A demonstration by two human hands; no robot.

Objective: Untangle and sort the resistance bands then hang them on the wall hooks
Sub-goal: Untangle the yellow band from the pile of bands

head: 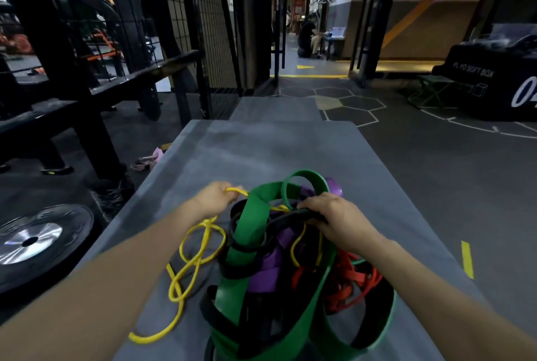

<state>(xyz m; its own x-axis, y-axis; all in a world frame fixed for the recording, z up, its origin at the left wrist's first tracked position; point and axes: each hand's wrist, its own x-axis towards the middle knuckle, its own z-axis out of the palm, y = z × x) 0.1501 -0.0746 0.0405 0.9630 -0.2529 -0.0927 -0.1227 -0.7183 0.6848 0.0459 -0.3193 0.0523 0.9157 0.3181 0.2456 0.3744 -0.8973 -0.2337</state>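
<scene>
A tangled heap of flat rubber resistance bands is lying on the near end of a long grey padded bench [261,145], directly in front of the person. The wide green rubber band [250,230] is looping over and around the heap, one loop standing upright at the far side. A purple rubber band [267,270] is sitting in the middle of the pile, a second purple patch showing behind the green loop. An orange-red rubber band [348,282] is bunching on the right side, and a black rubber band [279,221] is threading across the top and down through the centre.

The left hand [216,196] is reaching forward on the left of the heap, its fingers closing around the thin yellow rubber band [197,256]. That band is trailing from the grip in several loops across the bench surface to the left of the pile, with another part of it running into the tangle under the green band.

The right hand [331,217] is resting on top of the heap, fingers curling down and gripping the black rubber band where it crosses the pile.

Beside the bench on the left, a black weight plate with a silver centre [32,241] is lying flat on the dark floor. A black metal rack [87,93] is standing further left. A seated person [309,33] is visible in the far corridor.
</scene>
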